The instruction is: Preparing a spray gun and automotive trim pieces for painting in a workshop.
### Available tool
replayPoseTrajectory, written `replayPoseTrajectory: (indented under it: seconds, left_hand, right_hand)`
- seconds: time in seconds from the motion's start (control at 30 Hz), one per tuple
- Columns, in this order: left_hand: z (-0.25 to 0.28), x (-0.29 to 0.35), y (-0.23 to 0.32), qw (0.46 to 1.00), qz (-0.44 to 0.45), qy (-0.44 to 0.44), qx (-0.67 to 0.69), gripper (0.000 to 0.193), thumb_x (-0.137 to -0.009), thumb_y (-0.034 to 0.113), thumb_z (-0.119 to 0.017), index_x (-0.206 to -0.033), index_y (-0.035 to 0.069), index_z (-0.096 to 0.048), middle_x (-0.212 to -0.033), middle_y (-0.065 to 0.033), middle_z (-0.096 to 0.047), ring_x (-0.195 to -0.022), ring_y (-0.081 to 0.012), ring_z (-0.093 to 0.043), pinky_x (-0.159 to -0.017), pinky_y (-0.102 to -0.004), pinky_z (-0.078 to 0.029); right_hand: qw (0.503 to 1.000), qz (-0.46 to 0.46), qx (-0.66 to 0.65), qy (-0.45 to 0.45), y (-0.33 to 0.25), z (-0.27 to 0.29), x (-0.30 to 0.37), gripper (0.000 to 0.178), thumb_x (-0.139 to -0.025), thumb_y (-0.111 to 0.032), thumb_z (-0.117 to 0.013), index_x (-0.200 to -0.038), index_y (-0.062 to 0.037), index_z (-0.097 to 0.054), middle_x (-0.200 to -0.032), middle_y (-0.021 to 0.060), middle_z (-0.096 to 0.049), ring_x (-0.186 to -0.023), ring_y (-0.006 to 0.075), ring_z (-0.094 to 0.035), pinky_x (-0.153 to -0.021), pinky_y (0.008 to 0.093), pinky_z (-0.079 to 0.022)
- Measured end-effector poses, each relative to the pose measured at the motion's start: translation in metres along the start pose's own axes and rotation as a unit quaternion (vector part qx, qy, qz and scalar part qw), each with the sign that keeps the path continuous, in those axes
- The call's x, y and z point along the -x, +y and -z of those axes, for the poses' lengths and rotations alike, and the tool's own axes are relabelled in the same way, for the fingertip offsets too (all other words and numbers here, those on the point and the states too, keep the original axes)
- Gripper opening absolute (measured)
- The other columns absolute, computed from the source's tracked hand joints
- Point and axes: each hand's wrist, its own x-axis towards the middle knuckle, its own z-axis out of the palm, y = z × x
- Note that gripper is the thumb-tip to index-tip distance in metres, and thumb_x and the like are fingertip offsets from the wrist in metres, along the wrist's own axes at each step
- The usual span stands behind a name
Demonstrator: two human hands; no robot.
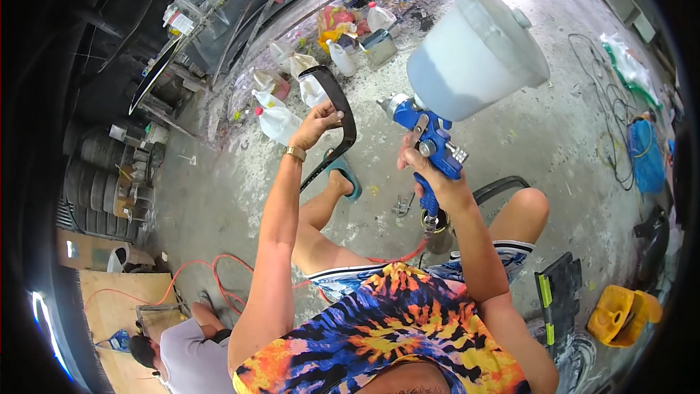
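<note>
My left hand point(319, 123) grips a curved, glossy black trim piece point(340, 95) by its middle, fingers wrapped round it. Its upper end hooks to the left and its lower end slants down past my wrist. In my right hand point(430, 168) is a blue spray gun point(437, 147), held by its handle. A large translucent cup point(475, 51) sits on top of the gun, partly filled with greyish liquid. The nozzle points left, toward the black piece, with a gap between them. Whether the trigger is pulled I cannot tell. A red hose point(397, 257) runs near the gun's handle.
Several plastic jugs point(277, 122) and bags stand on the stained concrete floor point(211, 204) ahead. Another person point(193, 350) is at the lower left. A yellow plastic object point(616, 315) and a black case point(561, 299) lie at right. Cables point(609, 117) coil at far right.
</note>
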Motion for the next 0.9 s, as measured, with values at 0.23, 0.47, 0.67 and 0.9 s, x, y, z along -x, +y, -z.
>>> replayPoseTrajectory:
  seconds: [0.23, 0.47, 0.67, 0.9]
  left_hand:
    - [0.007, 0.009, 0.009, 0.997, 0.058, -0.042, -0.035, 0.017, -0.090, 0.018, -0.063, -0.103, 0.010, -0.060, -0.098, 0.0060, -0.063, -0.092, -0.0072, -0.059, -0.088, -0.0300, -0.048]
    - [0.013, 0.014, 0.022, 0.992, 0.082, -0.056, -0.074, 0.017, -0.088, 0.019, -0.065, -0.103, 0.010, -0.060, -0.098, 0.0054, -0.063, -0.092, -0.0080, -0.059, -0.088, -0.0313, -0.047]
    - [0.014, 0.015, 0.023, 0.993, 0.089, -0.042, -0.069, 0.016, -0.088, 0.017, -0.064, -0.102, 0.010, -0.061, -0.098, 0.0043, -0.064, -0.093, -0.0086, -0.059, -0.088, -0.0310, -0.047]
    - [0.027, 0.011, 0.013, 0.993, 0.032, -0.036, -0.108, 0.022, -0.086, 0.016, -0.067, -0.106, 0.006, -0.063, -0.100, 0.0029, -0.065, -0.093, -0.0081, -0.058, -0.090, -0.0269, -0.044]
  right_hand:
    - [1.000, 0.027, -0.004, -0.009, -0.005, -0.002, -0.016, 0.030, -0.087, -0.023, -0.067, -0.110, -0.0084, -0.055, -0.077, -0.0002, -0.059, -0.058, 0.0035, -0.052, -0.042, 0.0202, -0.041]
    - [0.998, -0.047, 0.039, 0.000, 0.029, 0.010, -0.012, 0.040, -0.085, -0.027, -0.070, -0.114, -0.0071, -0.052, -0.074, -0.0017, -0.058, -0.050, 0.0035, -0.048, -0.041, 0.0200, -0.038]
    - [0.997, -0.041, 0.058, -0.031, 0.032, 0.011, -0.017, 0.048, -0.084, -0.027, -0.071, -0.122, -0.0058, -0.050, -0.076, -0.0021, -0.059, -0.054, 0.0021, -0.050, -0.041, 0.0195, -0.038]
    - [0.999, 0.023, 0.028, -0.018, 0.012, 0.007, -0.020, 0.044, -0.085, -0.021, -0.070, -0.121, -0.0070, -0.051, -0.094, -0.0035, -0.061, -0.075, 0.0018, -0.057, -0.043, 0.0178, -0.041]
